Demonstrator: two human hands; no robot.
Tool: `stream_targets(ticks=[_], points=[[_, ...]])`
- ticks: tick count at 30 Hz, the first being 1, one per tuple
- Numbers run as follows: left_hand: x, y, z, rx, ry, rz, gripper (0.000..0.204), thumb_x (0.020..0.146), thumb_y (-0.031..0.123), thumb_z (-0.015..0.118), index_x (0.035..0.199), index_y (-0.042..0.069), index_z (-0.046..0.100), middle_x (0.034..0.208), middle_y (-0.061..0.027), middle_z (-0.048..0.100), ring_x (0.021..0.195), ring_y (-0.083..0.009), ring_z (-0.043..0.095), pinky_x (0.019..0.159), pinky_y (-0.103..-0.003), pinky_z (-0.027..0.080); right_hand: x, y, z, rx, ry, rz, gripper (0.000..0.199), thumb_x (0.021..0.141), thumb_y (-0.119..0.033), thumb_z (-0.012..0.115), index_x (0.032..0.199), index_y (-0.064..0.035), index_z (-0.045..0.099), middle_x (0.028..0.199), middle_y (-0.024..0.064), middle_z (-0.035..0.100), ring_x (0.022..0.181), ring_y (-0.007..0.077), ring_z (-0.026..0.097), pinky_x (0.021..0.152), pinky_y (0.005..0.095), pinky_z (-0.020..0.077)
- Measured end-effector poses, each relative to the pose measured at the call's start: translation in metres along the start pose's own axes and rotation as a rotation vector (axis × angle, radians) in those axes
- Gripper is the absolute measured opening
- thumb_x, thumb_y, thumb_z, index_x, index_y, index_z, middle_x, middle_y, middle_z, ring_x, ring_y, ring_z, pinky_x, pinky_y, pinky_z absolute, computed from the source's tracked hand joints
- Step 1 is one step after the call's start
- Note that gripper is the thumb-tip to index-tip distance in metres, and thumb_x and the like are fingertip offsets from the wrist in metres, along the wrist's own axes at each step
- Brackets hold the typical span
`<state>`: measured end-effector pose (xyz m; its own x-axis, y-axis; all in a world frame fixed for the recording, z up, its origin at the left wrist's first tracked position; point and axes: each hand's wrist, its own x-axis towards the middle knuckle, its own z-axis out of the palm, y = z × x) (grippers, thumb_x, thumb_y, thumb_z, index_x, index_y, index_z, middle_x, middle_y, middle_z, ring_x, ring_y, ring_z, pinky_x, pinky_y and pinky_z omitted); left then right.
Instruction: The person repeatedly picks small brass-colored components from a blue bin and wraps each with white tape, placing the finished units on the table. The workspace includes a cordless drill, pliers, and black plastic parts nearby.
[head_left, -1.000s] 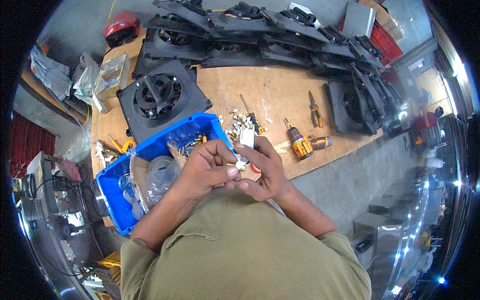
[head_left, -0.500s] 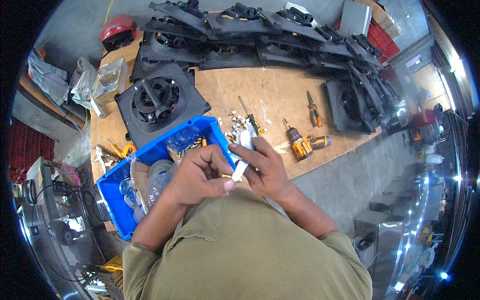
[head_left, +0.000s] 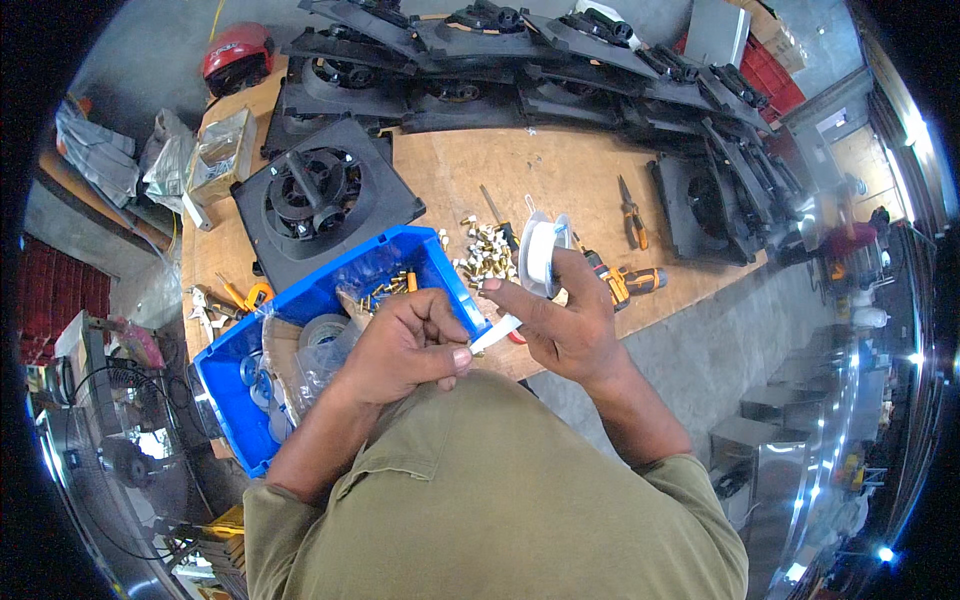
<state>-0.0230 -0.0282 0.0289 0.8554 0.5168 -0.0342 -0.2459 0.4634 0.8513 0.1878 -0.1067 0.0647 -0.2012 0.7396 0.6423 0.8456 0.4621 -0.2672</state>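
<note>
Just above the blue bin's (head_left: 300, 300) near corner, the right hand (head_left: 565, 325) grips a white tape spool (head_left: 540, 255) upright while the left hand (head_left: 410, 345) pinches the tape's free end (head_left: 495, 333), the strip slanting down-left from spool to left fingertips.

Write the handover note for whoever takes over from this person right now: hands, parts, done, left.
Left hand: pinching the free end of the white tape.
Right hand: holding the white tape spool, tape stretched between the hands.
Parts: small brass fittings loose on the wooden bench; more in the blue bin.
Done: tape pulled out.
Left: whether a fitting sits in the left fingers cannot be seen; wrapping not visibly begun.
</note>
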Motion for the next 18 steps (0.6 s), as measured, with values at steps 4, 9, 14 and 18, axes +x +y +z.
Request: stream_targets(ticks=[4,9,14,18], points=[[-0.001,0.002,-0.001,-0.041,-0.021,0.124,0.023,0.080,0.007,0.077,0.083,0.005,0.054,0.072,-0.0059,0.063,0.058,-0.0104,0.061,0.051,-0.024,0.050,-0.001,-0.004,0.007,0.060,-0.112,0.130,0.045,0.069,-0.013,0.075,0.112,-0.0205,0.070,0.087,0.0151,0.053,0.071,0.0327,0.059,0.058,0.0401,0.0477],[0.002,0.006,-0.002,-0.022,0.009,0.182,0.022,0.081,0.006,0.076,0.084,0.005,0.054,0.073,-0.0075,0.063,0.060,-0.0123,0.063,0.053,-0.025,0.051,-0.008,-0.013,0.024,0.262,-0.238,0.266,0.037,0.076,-0.015,0.073,0.113,-0.0170,0.068,0.101,0.0173,0.057,0.087,0.0381,0.062,0.070,0.0433,0.0526],[0.003,0.004,-0.001,-0.049,0.019,0.194,0.022,0.083,0.005,0.075,0.086,0.006,0.053,0.078,-0.0101,0.065,0.062,-0.0136,0.063,0.055,-0.026,0.052,-0.013,-0.018,0.030,0.442,-0.338,0.346,0.025,0.087,-0.018,0.065,0.111,-0.0102,0.068,0.103,0.0173,0.059,0.094,0.0367,0.062,0.080,0.0430,0.0502],[0.004,0.001,-0.005,-0.086,0.034,0.173,0.021,0.083,0.004,0.073,0.087,0.006,0.052,0.079,-0.0117,0.066,0.062,-0.0143,0.064,0.054,-0.027,0.052,-0.012,-0.016,0.031,0.546,-0.397,0.413,0.026,0.086,-0.010,0.065,0.111,-0.0048,0.068,0.102,0.0178,0.061,0.095,0.0342,0.062,0.082,0.0407,0.0500]])
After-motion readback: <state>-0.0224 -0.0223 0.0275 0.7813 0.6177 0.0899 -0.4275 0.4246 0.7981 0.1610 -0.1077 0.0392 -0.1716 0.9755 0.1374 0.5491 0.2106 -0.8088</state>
